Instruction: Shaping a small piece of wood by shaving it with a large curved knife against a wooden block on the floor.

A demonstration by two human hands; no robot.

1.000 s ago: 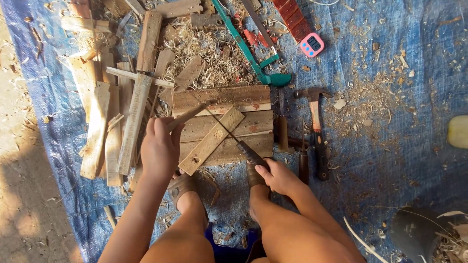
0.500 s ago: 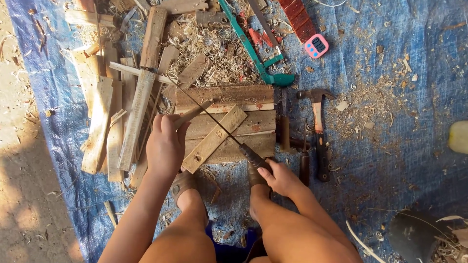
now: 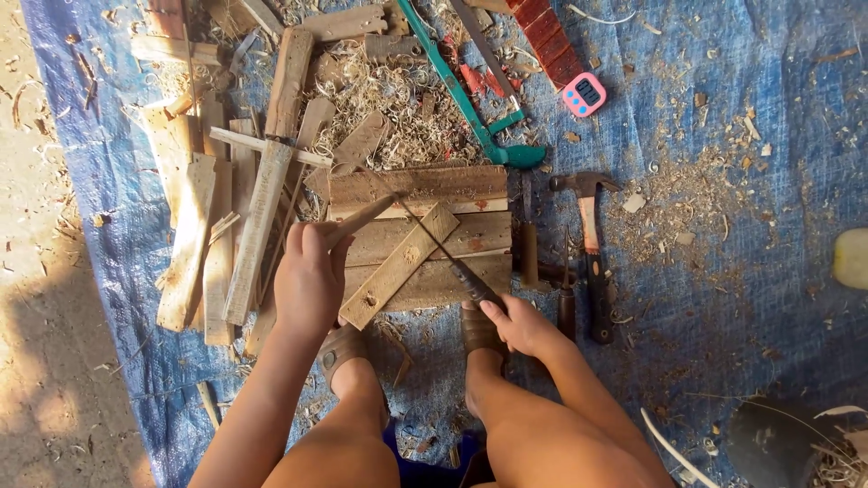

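A blue tarp (image 3: pixel 723 298) is covering the ground, with bare sandy earth (image 3: pixel 45 271) showing along its left edge in patchy sunlight. Wood shavings (image 3: pixel 398 99) are lying thick at the far middle, and chips are scattering out to the right.

The person is squatting at the near edge, sandalled feet planted on the tarp. The left hand (image 3: pixel 310 276) is closing its fingers around a thin wooden stick (image 3: pixel 362 221), holding it slanted over a slatted wooden board (image 3: pixel 425 194). The right hand (image 3: pixel 517 323) is gripping the dark handle of a long knife (image 3: pixel 443 253), whose blade is running up and left towards the stick's far end. A loose slat (image 3: pixel 400 265) is lying diagonally across the board, beneath the blade.

Left of the board, rough offcuts (image 3: pixel 226 217) are piling up loosely. Right of it, a hammer (image 3: pixel 589 226) is lying beside 2 dark-handled tools (image 3: pixel 565 303). Farther off, a green-framed saw (image 3: pixel 470 99) is resting across the shavings, with a small pink timer (image 3: pixel 583 94) near it. A pale yellow object (image 3: pixel 852 258) is showing at the right edge.
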